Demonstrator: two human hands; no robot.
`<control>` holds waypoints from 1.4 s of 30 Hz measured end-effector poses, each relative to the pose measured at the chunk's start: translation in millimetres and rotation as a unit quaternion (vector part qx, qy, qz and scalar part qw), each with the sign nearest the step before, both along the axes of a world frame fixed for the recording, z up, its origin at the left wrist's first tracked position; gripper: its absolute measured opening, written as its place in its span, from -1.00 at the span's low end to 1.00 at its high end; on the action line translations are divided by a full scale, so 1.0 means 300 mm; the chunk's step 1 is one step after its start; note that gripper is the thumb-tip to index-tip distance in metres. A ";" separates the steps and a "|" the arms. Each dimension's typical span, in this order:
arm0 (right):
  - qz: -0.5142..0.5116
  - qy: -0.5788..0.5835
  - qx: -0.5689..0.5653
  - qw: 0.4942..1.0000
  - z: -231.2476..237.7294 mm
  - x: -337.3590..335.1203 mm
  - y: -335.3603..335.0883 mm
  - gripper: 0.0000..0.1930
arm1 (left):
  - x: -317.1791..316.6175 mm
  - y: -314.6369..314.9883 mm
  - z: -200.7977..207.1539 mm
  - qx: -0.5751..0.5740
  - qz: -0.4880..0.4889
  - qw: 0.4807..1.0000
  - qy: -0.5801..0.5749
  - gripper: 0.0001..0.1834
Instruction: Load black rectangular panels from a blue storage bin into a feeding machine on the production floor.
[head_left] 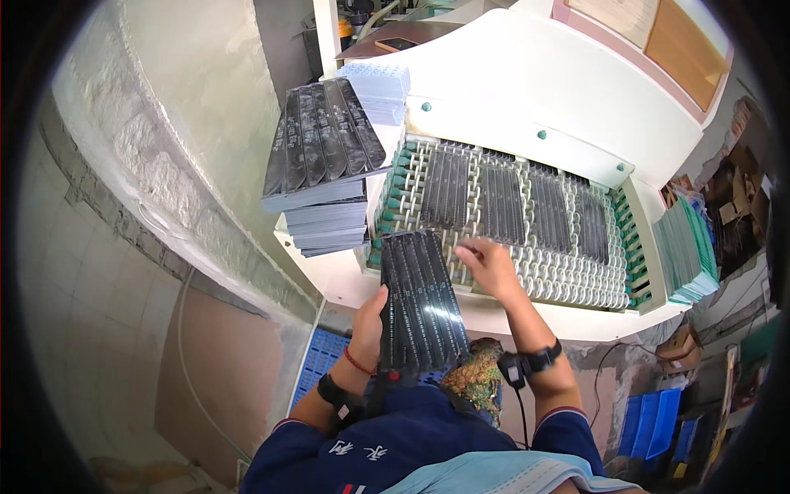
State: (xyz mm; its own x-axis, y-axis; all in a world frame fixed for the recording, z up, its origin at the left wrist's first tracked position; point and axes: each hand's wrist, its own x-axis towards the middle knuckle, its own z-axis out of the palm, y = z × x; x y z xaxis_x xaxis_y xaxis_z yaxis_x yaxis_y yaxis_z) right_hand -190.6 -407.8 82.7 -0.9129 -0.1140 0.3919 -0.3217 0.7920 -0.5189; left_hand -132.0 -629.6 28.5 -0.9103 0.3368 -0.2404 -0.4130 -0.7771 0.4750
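My left hand (pixel 373 325) grips the left edge of a stack of black strip panels (pixel 420 300), which tilts in front of my body. The top panel is glossy, with long parallel strips and rows of small light marks. Just beyond its upper right side is my right hand (pixel 491 267), apart from the panels. Its fingers are loosely bent and slightly blurred, with nothing visible in them. Ahead lies a roller conveyor (pixel 543 284) with white wheels and green end fittings. Several black panels (pixel 504 204) lie across its rollers in a row.
Left of the conveyor stands a tall stack of black-topped panels (pixel 322 144), with pale blue sheets (pixel 374 86) behind it. A white machine cover (pixel 502 78) rises beyond the rollers. Greenish boards (pixel 685 251) stand at the right end. A blue crate (pixel 650 421) sits lower right.
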 end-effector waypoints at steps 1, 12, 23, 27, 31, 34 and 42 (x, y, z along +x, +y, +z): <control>0.003 -0.092 -0.077 0.993 0.008 0.048 0.004 -0.63 | -0.010 -0.008 -0.024 -0.019 -0.013 1.000 0.013 -0.57; -0.031 -0.146 -0.256 0.955 -0.110 0.291 0.010 -0.79 | -0.065 0.157 -0.012 -0.166 0.025 0.978 0.125 -0.68; -0.103 -0.082 -0.120 0.984 -0.033 0.328 -0.038 -0.77 | -0.059 0.165 -0.024 -0.186 0.018 0.976 0.115 -0.72; -0.091 -0.089 -0.180 0.975 -0.057 0.316 -0.033 -0.80 | -0.065 0.160 -0.029 -0.191 0.015 0.973 0.130 -0.72; -0.107 -0.203 -0.330 0.916 -0.096 0.288 0.003 -0.83 | -0.056 0.153 -0.015 -0.225 0.016 0.964 0.141 -0.70; -0.057 -0.285 -0.480 0.828 -0.122 0.275 0.055 -0.85 | -0.052 0.127 -0.008 -0.170 0.011 0.978 0.118 -0.67; -0.136 -0.155 -0.570 0.796 -0.151 0.295 0.245 -0.91 | -0.035 -0.045 0.014 -0.142 0.009 0.988 0.054 -0.69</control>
State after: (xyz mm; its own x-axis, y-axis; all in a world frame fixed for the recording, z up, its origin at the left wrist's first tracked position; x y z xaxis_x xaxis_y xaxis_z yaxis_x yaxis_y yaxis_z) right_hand -102.2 -334.2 37.4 -0.9163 0.3718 -0.1489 0.0640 -0.2311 -0.9708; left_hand -142.5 -643.1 32.8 -0.9412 0.2526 -0.2242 -0.3349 -0.6123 0.7162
